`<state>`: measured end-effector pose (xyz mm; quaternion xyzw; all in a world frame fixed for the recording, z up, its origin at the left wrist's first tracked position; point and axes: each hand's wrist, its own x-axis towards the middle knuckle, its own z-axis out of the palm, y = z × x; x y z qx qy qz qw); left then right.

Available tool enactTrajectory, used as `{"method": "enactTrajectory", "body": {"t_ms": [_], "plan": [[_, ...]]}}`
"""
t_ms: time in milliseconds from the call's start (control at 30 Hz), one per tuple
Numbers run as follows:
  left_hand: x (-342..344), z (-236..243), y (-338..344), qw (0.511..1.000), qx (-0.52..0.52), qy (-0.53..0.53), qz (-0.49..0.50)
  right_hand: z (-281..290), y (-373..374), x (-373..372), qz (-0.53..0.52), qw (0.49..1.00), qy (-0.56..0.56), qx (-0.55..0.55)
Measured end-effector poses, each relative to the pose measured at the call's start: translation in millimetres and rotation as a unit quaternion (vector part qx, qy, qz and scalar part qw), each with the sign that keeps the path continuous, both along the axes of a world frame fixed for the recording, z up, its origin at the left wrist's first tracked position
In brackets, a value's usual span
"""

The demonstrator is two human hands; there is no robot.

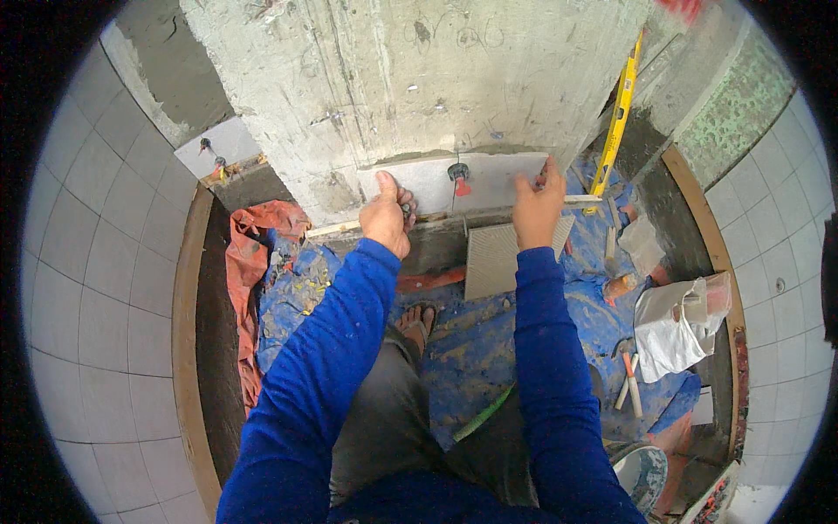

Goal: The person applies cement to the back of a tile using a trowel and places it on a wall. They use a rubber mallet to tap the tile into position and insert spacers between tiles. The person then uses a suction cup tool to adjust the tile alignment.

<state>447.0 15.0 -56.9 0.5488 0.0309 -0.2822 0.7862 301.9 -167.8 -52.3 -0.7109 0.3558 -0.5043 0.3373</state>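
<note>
ok so the white tile strip (pixel 500 181) was low on the bare concrete wall (pixel 410 83), w/ a dark line running down near its middle & a dark round fitting w/ a red bit (pixel 460 179) sticking out by that line; L hand (pixel 388 217) was at the strip's left part, thumb pointing up over the face, fingers curled in, so thumb & fingers looked a bit apart, tho can't tell if it was clamped on the strip or just pressing; R hand (pixel 538 205) was at the other end, thumb on the front, fingers up by the right edge, same deal, can't tell if it was a proper grip; the two hands were well apart, approx level; a thin pale batten (pixel 336 229) ran along just under the strip; a tile w/ a ridged face (pixel 493 262) stood tilted below, next to the R forearm; yellow spirit level (pixel 621 118) leaned upright-ish off to the right; blue tarp (pixel 467 371) covered much of the floor, w/ a white sack (pixel 668 336) & a hammer (pixel 628 371) on the right side, plus a bucket (pixel 648 472) nearer the person; crumpled orange sheet (pixel 244 262) was over on the left
</note>
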Motion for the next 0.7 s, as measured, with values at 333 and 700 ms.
{"method": "enactTrajectory", "body": {"t_ms": [333, 700], "plan": [[-8.3, 3.8, -8.1, 0.999, 0.030, -0.027, 0.017, -3.5, -8.3, -9.2, -0.041, 0.982, 0.121, -0.139], [-27.2, 2.0, -43.9, 0.917, -0.221, 0.081, -0.321, 25.6, 60.8, 3.6, 0.080, 0.986, 0.117, 0.083]]}}
